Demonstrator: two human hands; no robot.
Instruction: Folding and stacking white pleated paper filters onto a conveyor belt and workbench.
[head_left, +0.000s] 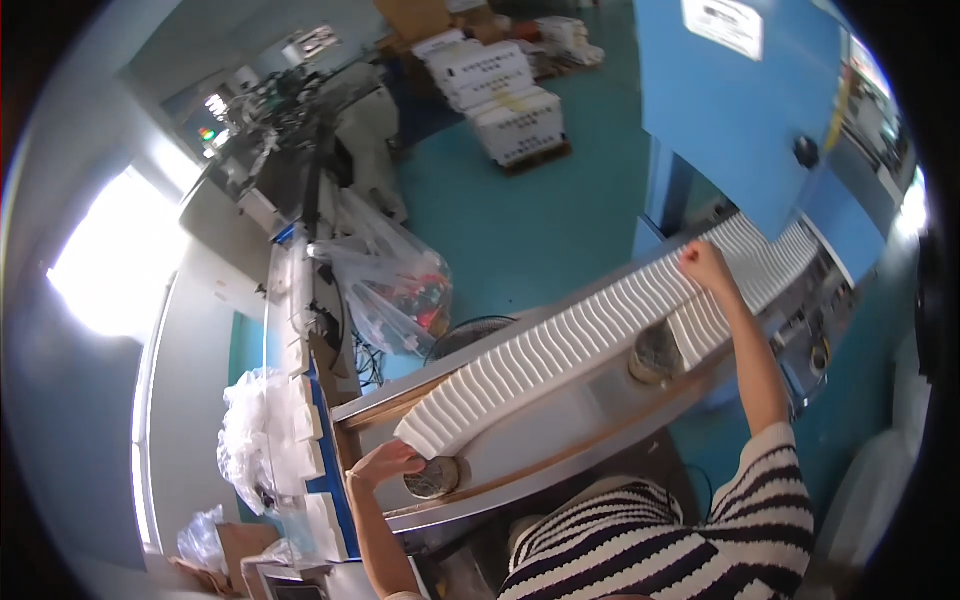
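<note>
A long row of thin white pieces with wavy edges (545, 345) stands packed on a metal trough-like table (575, 415). At the row's near left end, my left hand (388, 463) has its fingers stretched out against the end piece. Just beside those fingers is a round grey-brown block (432, 478). My right hand (706, 264) is curled closed at the far edge of the row, toward its right end; whatever its fingers hold is hidden. A second round block (655, 354) sits against a shorter group of white pieces (700, 332).
A blue machine (745, 110) rises over the row's right end. Left of the table, a blue-edged conveyor (335, 470) carries white pieces. A clear plastic bag (385, 275) hangs near a fan (470, 335). Stacked white cartons (515, 125) stand on the floor beyond.
</note>
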